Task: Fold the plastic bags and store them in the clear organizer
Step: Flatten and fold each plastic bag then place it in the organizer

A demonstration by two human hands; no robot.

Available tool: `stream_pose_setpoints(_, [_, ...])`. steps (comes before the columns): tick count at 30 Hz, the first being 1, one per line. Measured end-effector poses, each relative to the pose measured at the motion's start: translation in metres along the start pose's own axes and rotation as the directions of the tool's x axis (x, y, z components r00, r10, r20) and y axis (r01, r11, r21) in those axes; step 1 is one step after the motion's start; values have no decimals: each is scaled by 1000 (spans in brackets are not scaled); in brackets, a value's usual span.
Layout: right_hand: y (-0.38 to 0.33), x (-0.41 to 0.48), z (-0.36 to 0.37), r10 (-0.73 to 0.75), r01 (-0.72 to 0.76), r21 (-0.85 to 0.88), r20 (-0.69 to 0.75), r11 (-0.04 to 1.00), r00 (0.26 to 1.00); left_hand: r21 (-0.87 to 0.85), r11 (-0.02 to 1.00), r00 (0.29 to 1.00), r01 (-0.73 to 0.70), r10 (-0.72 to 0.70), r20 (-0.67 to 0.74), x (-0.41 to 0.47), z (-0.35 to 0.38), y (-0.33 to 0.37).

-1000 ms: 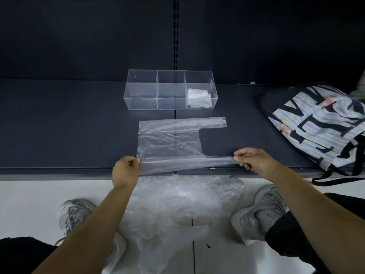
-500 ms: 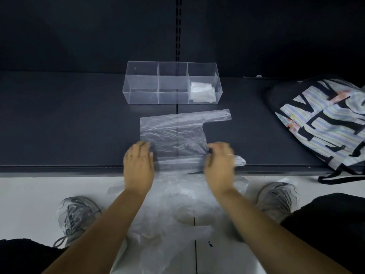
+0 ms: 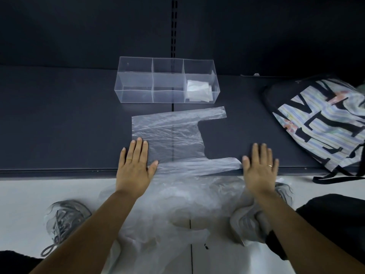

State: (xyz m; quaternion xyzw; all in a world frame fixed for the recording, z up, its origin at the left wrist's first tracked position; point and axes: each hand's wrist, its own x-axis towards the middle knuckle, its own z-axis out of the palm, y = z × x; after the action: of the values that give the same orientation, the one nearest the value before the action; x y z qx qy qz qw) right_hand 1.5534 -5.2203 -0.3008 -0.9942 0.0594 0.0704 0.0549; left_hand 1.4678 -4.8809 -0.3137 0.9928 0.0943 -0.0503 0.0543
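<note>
Clear plastic bag (image 3: 167, 135) lies flat on dark shelf (image 3: 59, 125), handles pointing right, near edge folded into a narrow strip along the shelf front. Left hand (image 3: 134, 167): fingers straight and together, palm down, pressing the bag's near left corner. Right hand (image 3: 258, 167): flat, fingers straight, palm on the shelf at the end of the near handle strip, thumb touching the strip's tip. Neither hand grips anything.

Clear organizer (image 3: 136, 95) stands just behind the bag, not touching it. Right compartment holds one folded white bag (image 3: 198, 91); the other compartments show only clear walls.

Loose heap of bags (image 3: 187, 204) on the pale floor (image 3: 29, 194), between two grey shoes (image 3: 63, 220). Patterned drawstring sack (image 3: 325, 123) on the shelf, far right.
</note>
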Motion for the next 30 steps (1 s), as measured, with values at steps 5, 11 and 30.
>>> stream_pose_setpoints(5, [5,4,-11,211,-152,281,-191,948,959,13,1000,1000,-1,1,-1,2,2,-2])
stream_pose_setpoints(11, [-30,-14,-14,-31,39,361,-28,932,999,10,1000,1000,-1,1,-2,2,3,-3])
stream_pose_setpoints(30, [-9,23,-51,99,-378,913,367,150,925,7,1000,1000,0,0,-2,3,3,-3])
